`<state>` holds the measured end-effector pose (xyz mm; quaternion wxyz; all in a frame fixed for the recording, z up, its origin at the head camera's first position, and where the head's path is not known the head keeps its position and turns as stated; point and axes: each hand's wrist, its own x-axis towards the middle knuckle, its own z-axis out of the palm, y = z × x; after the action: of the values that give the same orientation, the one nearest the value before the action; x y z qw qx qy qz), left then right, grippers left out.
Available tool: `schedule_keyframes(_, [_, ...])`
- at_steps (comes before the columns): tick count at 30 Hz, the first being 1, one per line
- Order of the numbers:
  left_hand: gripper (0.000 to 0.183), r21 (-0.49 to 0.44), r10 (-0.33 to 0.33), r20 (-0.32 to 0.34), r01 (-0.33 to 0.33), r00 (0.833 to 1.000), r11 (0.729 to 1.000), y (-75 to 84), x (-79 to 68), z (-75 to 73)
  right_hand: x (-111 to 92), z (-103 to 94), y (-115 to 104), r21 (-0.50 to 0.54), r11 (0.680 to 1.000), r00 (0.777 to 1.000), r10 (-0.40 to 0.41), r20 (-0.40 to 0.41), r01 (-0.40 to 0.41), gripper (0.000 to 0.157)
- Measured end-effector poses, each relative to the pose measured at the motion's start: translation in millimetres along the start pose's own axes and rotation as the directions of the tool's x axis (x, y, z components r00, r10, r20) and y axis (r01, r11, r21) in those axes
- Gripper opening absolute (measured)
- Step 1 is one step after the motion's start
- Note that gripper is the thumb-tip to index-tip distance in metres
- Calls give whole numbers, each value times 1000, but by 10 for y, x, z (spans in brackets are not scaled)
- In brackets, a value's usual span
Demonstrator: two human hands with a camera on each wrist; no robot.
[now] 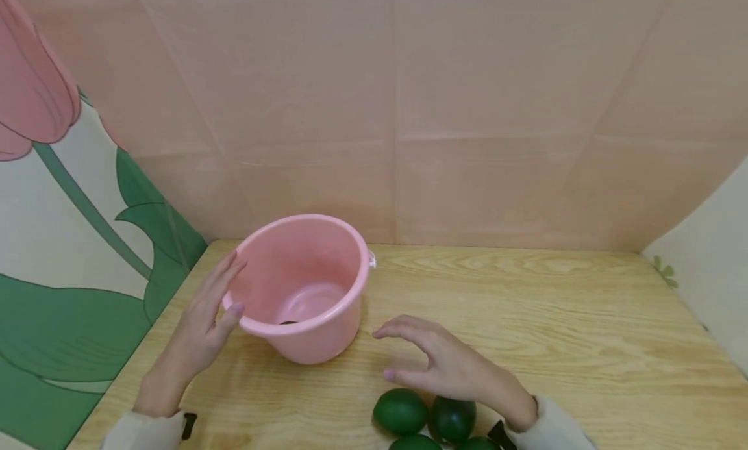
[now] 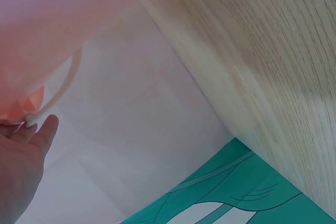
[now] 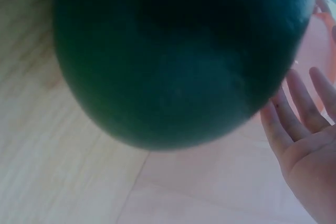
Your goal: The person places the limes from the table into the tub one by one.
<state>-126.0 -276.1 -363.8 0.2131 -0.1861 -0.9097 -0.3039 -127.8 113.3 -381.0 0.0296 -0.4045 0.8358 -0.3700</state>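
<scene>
A pink bucket (image 1: 312,336) stands on the wooden table, its mouth facing up toward me. Against its left rim my left hand (image 1: 201,326) rests with fingers mostly straight and the thumb by the near edge. Inside, a small dark bit (image 1: 287,322) shows just past the near rim; most of it is hidden. My right hand (image 1: 450,359) hovers right of the bucket, fingers loosely bent and apart from the thumb, holding nothing. Below it lie several smooth green oval fruits (image 1: 400,412). One dark green fruit (image 3: 178,77) fills much of the right wrist view.
A pale handle (image 2: 65,85) hangs at the bucket's side in the left wrist view. Behind the wooden table (image 1: 555,307) rises a pinkish sheet (image 1: 467,112). A panel with printed green leaves (image 1: 64,326) borders the left, and a white wall (image 1: 707,281) the right.
</scene>
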Motion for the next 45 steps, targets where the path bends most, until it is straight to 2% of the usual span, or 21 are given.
schedule_keyframes(6, [64, -5, -14, 13, 14, 1000, 1000, -15, -5, 1, -32, 39, 5, -41, 999, 995, 38, 94, -34, 44])
schedule_keyframes(16, [60, -20, 21, -27, -22, 999, 1000, 0, -5, 13, -120, 78, 83, -106, 994, 991, -1, 133, 15, 46])
schedule_keyframes(21, [61, -11, 13, -21, -13, 1000, 1000, 1, -5, 10, -137, 72, 97, -71, 997, 987, 26, 158, -15, 47])
schedule_keyframes(26, [62, -13, 15, -21, -16, 1000, 1000, -2, 1, 17, -147, 52, 121, 13, 998, 975, 53, 215, -57, 47])
schedule_keyframes(35, [60, -24, 25, -35, -26, 999, 999, -4, 1, 20, -145, 83, 206, 137, 990, 952, -10, 307, -34, 49])
schedule_keyframes(45, [60, -7, 46, -48, -47, 998, 999, 2, 0, 16, -140, 148, 225, 118, 993, 930, -35, 366, -9, 49])
